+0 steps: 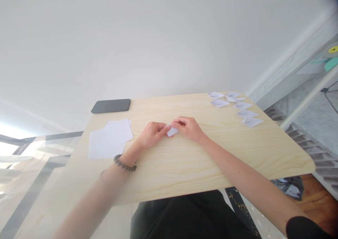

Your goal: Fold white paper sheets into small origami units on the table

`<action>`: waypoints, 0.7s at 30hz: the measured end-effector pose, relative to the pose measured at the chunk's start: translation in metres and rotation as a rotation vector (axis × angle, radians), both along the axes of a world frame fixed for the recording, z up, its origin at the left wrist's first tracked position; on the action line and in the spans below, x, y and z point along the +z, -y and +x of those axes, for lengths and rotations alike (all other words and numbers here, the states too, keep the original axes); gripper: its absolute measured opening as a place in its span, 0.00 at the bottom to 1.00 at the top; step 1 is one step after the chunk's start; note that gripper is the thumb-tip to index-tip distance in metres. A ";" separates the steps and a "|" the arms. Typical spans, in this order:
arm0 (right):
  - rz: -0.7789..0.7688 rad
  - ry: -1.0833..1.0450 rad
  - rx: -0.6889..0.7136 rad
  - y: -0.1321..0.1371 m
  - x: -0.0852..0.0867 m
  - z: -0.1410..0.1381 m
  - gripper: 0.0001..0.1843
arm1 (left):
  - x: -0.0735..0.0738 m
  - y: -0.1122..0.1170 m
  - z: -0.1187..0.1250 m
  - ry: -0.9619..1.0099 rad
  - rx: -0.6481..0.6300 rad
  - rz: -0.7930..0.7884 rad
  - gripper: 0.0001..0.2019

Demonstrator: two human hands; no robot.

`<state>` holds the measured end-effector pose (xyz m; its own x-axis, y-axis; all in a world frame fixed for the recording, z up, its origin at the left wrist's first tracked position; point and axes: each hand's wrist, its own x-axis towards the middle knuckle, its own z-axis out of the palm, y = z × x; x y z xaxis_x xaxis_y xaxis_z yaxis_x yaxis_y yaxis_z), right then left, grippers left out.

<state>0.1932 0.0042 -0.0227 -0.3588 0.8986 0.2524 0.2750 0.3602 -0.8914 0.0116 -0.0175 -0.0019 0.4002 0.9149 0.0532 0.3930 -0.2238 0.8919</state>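
Note:
A small folded piece of white paper (172, 131) is held between my two hands over the middle of the table. My left hand (153, 134) pinches its left side, thumb on top. From the right, my right hand (188, 127) grips its upper edge between thumb and fingers. The fingers partly cover the paper, so its full shape is hidden. To the left lies a loose stack of white paper sheets (109, 138). Several folded paper pieces (243, 106) with pointed ends rest at the table's far right.
A dark grey phone-like slab (111, 106) lies at the back left of the wooden table (169, 175). Behind the table rises a pale wall (163, 42). Under the right side is a dark plastic bag (289, 188) with white scraps in it.

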 end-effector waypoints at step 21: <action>0.058 0.115 0.086 0.005 0.006 0.002 0.17 | -0.014 -0.011 -0.006 0.116 0.050 -0.069 0.18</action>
<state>0.1956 -0.0007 -0.0171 -0.4634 0.8484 0.2559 0.3398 0.4368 -0.8329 0.0060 -0.0066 -0.0155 0.3486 0.9367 0.0330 0.2955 -0.1432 0.9446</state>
